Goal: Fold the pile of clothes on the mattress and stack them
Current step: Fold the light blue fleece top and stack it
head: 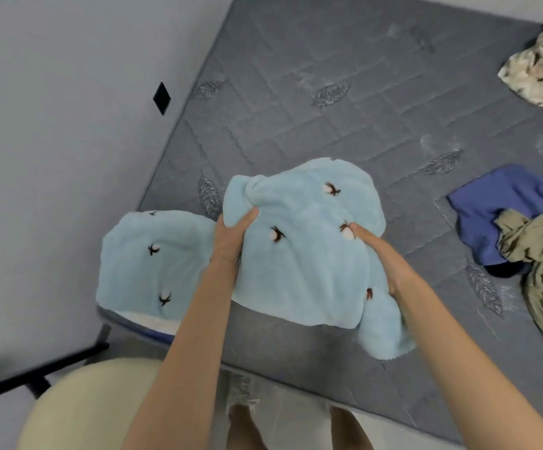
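Clutching blue fleece (305, 261), each grip full: left hand (231, 238), right hand (390, 267); second fleece (146, 264) alongside; clothes pile (536, 254) rightward

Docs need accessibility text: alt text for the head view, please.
The left hand and right hand grip a light blue fleece garment with small flower motifs above a grey quilted mattress. A matching blue piece lies flat at its near left corner; a dark blue garment and khaki garment lie crumpled at the right.

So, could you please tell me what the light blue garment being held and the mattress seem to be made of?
Light blue garment: likely plush fleece, matte; fuzzy nap, soft folds. Mattress: seemingly quilted fabric, slight sheen; stitched lines, embroidered leaves.
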Available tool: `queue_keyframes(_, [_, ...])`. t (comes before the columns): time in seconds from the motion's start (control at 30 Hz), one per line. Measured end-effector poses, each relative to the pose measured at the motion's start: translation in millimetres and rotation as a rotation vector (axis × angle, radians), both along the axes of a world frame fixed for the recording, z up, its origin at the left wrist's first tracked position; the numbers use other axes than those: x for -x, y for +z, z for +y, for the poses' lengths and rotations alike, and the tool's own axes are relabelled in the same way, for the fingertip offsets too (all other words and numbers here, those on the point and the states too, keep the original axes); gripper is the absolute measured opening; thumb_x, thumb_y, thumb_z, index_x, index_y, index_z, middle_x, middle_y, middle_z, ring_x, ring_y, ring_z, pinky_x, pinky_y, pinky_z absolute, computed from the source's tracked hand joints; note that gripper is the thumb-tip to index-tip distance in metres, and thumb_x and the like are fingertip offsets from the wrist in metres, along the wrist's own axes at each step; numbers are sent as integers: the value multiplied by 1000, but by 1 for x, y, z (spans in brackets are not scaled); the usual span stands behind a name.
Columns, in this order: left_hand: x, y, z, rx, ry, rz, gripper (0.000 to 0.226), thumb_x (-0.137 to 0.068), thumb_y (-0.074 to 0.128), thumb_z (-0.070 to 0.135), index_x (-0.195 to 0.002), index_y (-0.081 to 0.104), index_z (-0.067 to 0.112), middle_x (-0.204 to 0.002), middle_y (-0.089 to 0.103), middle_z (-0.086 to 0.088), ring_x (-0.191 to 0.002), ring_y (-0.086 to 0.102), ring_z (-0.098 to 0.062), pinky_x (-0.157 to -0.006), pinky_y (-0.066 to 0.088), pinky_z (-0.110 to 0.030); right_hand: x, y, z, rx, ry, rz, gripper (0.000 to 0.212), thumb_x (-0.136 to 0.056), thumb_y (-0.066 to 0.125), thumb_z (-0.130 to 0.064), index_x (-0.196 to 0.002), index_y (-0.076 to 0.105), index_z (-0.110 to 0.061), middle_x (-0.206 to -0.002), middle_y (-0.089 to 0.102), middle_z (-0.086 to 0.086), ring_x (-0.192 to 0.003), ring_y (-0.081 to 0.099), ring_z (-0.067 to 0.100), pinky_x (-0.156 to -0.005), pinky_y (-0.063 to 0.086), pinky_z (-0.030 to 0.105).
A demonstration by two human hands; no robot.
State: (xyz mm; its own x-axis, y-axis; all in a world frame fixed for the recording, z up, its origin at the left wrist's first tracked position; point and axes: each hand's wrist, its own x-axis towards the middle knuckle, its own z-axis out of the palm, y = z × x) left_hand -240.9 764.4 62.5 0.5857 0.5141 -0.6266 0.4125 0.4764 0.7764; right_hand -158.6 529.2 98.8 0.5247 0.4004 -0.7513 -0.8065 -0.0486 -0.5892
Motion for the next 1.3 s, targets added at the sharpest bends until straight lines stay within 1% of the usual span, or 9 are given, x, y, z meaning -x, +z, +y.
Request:
queue_keyframes(0.13, [18, 31, 50, 56, 17, -28, 58, -74, 79, 36, -125, 57, 21, -111, 69, -1, -94, 69, -17, -69, 57, -31, 31, 35, 52, -62, -81, -36, 38, -82, 63, -35, -116, 63, -20, -104, 74, 2, -93, 71, 19, -72, 55, 31])
queue_keyframes(0.23, [29, 57, 82, 62, 4, -54, 64, -68, 83, 41, -124, 57, 24, -112, 69, 1, -94, 69, -16, -73, 58, -33, 47, 55, 84, -100, -142, -63, 35, -84, 62, -33, -116, 62, -19, -98, 75, 0, -86, 72, 16, -61, 56, 25])
queue_keyframes(0.37, [49, 90, 124, 19, 48, -63, 45, -77, 77, 35, -116, 58, 27, -105, 68, 5, -93, 67, -14, -70, 55, -29, 64, 79, 127, -132, -122, -152, 50, -84, 65, -31, -131, 55, -18, -116, 70, 3, -105, 67, 22, -75, 58, 33])
queue_keyframes(0.47, [71, 111, 160, -63, 73, -50, 53, -78, 75, 38, -124, 54, 24, -106, 65, 8, -93, 65, -11, -72, 54, -29, 75, 92, 163, -152, -78, -239, 54, -85, 68, -28, -135, 50, -18, -123, 66, 3, -111, 64, 23, -89, 54, 39])
queue_keyframes(0.6, [105, 120, 203, -152, 87, -44, 36, -85, 67, 36, -118, 55, 28, -93, 64, 14, -78, 65, -2, -60, 52, -23, 97, 94, 210, -159, -51, -322, 55, -81, 73, -25, -130, 50, -25, -123, 66, -2, -111, 64, 16, -92, 54, 37])
queue_keyframes(0.8, [142, 74, 254, -264, 8, 26, 55, -75, 75, 44, -124, 55, 28, -117, 64, 4, -97, 63, -11, -78, 52, -32, 132, 34, 249, 40, -57, -345, 76, -75, 81, -28, -138, 38, -24, -126, 58, -4, -111, 61, 13, -90, 54, 32])
queue_keyframes(0.93, [148, 32, 262, -387, -39, 167, 58, -79, 76, 32, -129, 51, 17, -121, 58, -1, -103, 57, -18, -85, 48, -33, 160, -22, 258, 198, -60, -323, 95, -67, 86, -36, -143, 29, -28, -135, 50, -5, -120, 53, 13, -105, 44, 43])
queue_keyframes(1.1, [155, -13, 275, -465, -14, 260, 60, -81, 74, 33, -131, 49, 11, -126, 58, -8, -112, 56, -25, -92, 46, -36, 165, -58, 268, 292, -139, -385, 87, -71, 85, -27, -141, 33, -20, -134, 51, -3, -121, 52, 15, -106, 43, 43])
queue_keyframes(1.3, [148, -33, 285, -529, -19, 263, 61, -81, 74, 35, -128, 48, 6, -122, 58, -9, -109, 56, -25, -86, 44, -32, 155, -82, 277, 403, -72, -405, 84, -72, 83, -33, -139, 33, -21, -134, 50, -3, -121, 51, 18, -104, 43, 41])
